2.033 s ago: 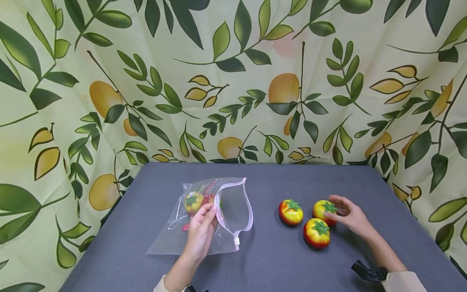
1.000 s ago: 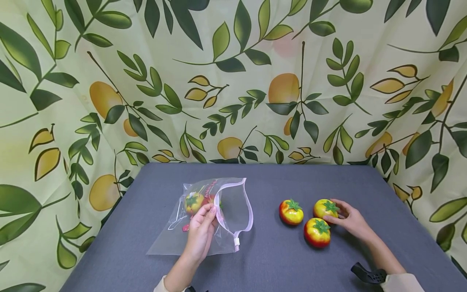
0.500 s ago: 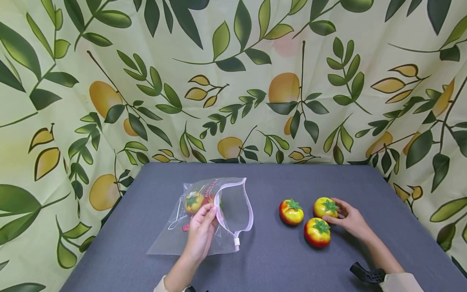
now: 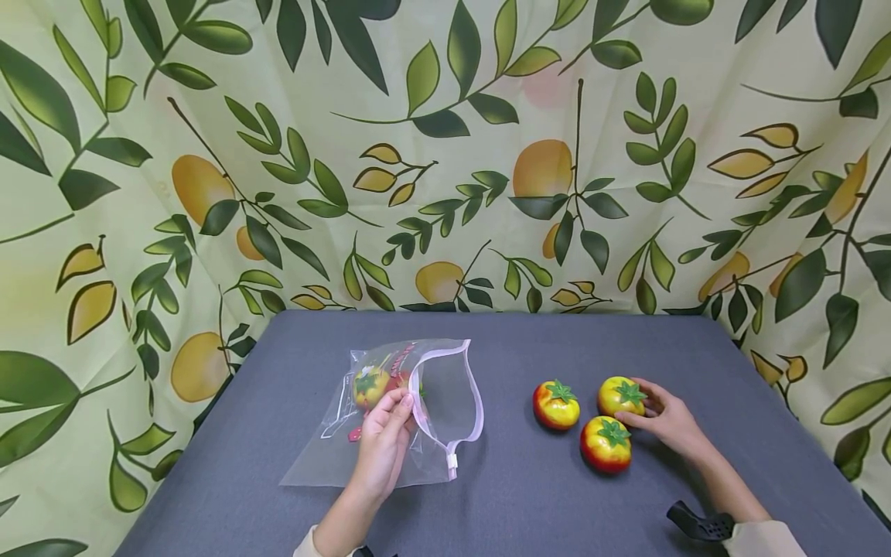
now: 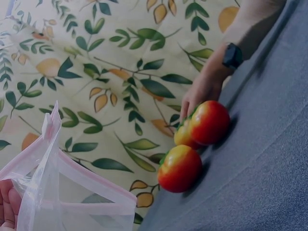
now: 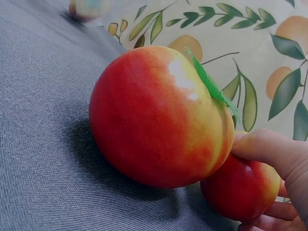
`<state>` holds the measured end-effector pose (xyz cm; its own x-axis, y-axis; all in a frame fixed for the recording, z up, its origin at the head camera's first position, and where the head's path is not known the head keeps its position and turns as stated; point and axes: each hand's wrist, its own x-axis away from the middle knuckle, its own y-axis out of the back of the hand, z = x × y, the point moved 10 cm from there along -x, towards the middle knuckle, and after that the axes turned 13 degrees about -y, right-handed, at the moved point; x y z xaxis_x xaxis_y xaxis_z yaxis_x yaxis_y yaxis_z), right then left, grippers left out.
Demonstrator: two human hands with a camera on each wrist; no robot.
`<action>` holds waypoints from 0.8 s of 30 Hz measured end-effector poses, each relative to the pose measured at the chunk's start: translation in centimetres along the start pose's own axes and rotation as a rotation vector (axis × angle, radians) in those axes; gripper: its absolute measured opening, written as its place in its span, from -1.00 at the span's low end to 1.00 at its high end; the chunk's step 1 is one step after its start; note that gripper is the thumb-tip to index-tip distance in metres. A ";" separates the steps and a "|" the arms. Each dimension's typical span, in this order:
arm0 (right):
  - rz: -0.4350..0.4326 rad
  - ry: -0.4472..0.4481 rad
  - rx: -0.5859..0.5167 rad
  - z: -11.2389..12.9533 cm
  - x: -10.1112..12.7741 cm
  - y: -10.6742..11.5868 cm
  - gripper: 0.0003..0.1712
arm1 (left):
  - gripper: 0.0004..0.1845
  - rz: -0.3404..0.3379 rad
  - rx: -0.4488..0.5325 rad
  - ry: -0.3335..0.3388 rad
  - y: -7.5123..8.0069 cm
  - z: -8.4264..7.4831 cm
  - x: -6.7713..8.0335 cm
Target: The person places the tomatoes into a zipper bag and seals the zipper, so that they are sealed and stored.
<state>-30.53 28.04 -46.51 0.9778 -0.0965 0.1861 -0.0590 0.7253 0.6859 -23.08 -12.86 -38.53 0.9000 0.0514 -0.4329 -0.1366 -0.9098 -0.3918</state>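
My left hand (image 4: 383, 441) pinches the pink-edged mouth of a clear zip bag (image 4: 316, 460), which stands open toward the right. Through its plastic a yellow fruit (image 4: 369, 387) and a redder one show, partly behind my fingers. On the right, my right hand (image 4: 668, 422) grips the rearmost toy fruit (image 4: 616, 394), red and yellow with a green leafy cap, resting on the table. In the right wrist view my thumb (image 6: 260, 147) lies against that held fruit (image 6: 240, 187). A matching fruit (image 4: 602, 449) sits just in front, another (image 4: 550, 410) to the left.
A dark grey cloth-covered table (image 4: 501, 510) lies under everything. Behind it and at both sides hangs a leaf-and-fruit patterned curtain (image 4: 473, 201). The bag's white slider (image 4: 452, 461) is at the near corner of its mouth.
My right hand has settled around the rearmost fruit, thumb and fingers coming against it; since about a second ago it barely moves. Left hand and bag stay still.
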 end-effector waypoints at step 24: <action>0.003 -0.013 -0.029 1.1 0.2 0.6 -0.07 | -0.82 0.000 -0.014 0.012 0.1 0.2 0.1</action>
<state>-30.56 27.73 -45.27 0.9748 -0.1035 0.1974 -0.0554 0.7452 0.6645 -23.12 -12.83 -38.75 0.9050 0.0463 -0.4230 -0.1310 -0.9154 -0.3806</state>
